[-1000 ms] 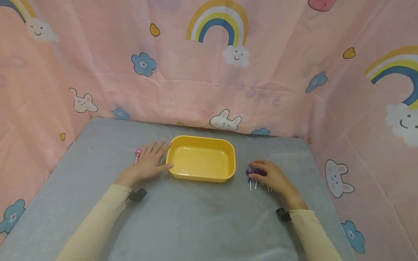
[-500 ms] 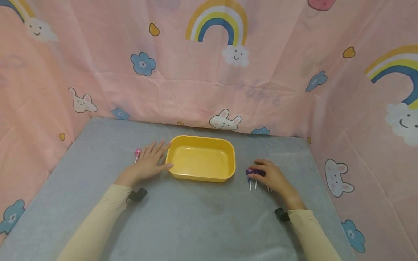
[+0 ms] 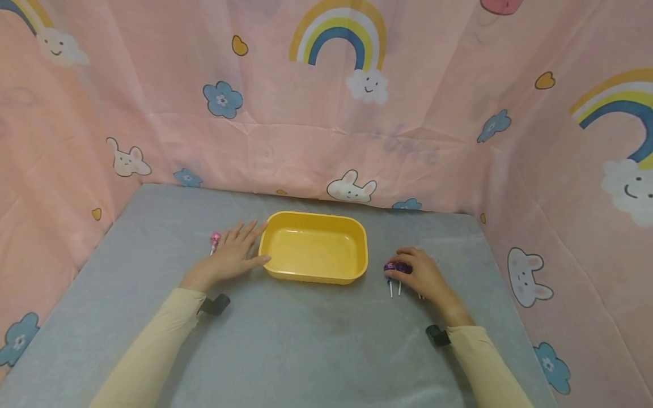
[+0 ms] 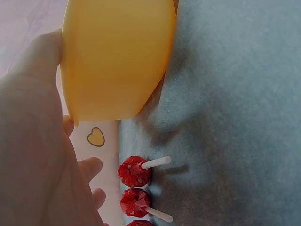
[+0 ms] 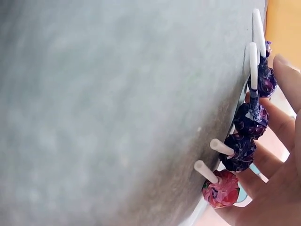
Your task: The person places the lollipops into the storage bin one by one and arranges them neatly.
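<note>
A yellow plastic basin point(image 3: 316, 249) stands on the grey cloth. My left hand point(image 3: 232, 255) touches its left rim with spread, fairly straight fingers. Red-wrapped lollipops point(image 4: 135, 171) lie beside that hand in the left wrist view; in the head view a pink-red lollipop point(image 3: 215, 238) shows past it, the others hidden. My right hand point(image 3: 423, 276) is over a row of lollipops right of the basin, thumb and fingers loosely bent about them without a plain grip. Purple lollipops point(image 5: 251, 120) and one pinkish-red lollipop point(image 5: 222, 189) show in the right wrist view, white sticks outward.
Grey cloth point(image 3: 316, 340) covers the table in front of the basin. A pink printed curtain point(image 3: 285, 141) hangs behind the table and at both sides. Dark wrist cameras are strapped to both wrists, such as the left camera point(image 3: 215, 305).
My right hand and wrist have shifted slightly left over the purple lollipops, whose sticks stay almost in place. The left hand and basin have not visibly moved.
</note>
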The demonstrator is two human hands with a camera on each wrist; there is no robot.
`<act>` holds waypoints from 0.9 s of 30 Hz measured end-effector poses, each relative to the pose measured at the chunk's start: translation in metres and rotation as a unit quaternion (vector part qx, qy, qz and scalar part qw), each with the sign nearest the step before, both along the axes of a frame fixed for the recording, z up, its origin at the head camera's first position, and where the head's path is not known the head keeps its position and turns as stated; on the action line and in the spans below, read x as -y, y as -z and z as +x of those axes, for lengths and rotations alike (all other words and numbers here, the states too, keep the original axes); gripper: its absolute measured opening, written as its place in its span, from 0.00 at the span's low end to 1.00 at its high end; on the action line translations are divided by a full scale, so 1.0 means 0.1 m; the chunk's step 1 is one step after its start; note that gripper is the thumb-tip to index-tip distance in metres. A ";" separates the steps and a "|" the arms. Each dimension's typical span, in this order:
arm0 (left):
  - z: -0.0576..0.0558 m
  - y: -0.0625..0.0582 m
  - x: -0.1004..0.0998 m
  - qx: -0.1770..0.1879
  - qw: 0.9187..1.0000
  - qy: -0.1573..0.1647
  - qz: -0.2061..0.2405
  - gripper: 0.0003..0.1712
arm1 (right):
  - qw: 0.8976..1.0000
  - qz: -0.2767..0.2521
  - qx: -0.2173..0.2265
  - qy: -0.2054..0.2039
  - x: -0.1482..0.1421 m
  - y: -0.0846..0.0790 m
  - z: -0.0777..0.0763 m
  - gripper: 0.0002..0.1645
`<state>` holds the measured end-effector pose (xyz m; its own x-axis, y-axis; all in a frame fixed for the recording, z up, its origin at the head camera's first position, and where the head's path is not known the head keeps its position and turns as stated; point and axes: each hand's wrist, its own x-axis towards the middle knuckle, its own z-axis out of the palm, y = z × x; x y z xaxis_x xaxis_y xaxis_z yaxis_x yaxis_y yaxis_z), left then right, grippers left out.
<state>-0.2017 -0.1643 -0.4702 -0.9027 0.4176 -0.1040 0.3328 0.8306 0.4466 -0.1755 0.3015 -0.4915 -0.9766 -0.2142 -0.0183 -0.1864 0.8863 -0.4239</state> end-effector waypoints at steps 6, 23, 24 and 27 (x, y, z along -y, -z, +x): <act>0.00 -0.01 -0.01 0.010 1.000 -0.002 0.000 0.52 | 1.000 -0.002 -0.004 -0.002 0.01 0.00 -0.01 0.22; -0.02 0.00 0.00 0.019 1.000 0.000 0.004 0.52 | 1.000 0.000 0.000 0.019 0.04 0.02 -0.04 0.19; -0.02 0.01 0.00 0.019 1.000 0.000 0.004 0.52 | 1.000 -0.001 0.001 0.019 0.04 0.02 -0.04 0.19; -0.02 0.01 0.01 0.021 1.000 0.000 0.005 0.52 | 1.000 -0.004 0.004 0.020 0.04 0.01 -0.04 0.19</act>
<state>-0.2036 -0.1648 -0.4711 -0.8980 0.4181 -0.1371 0.3131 0.8261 0.4686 -0.1799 0.2975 -0.4928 -0.9842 -0.1756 -0.0243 -0.1480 0.8894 -0.4325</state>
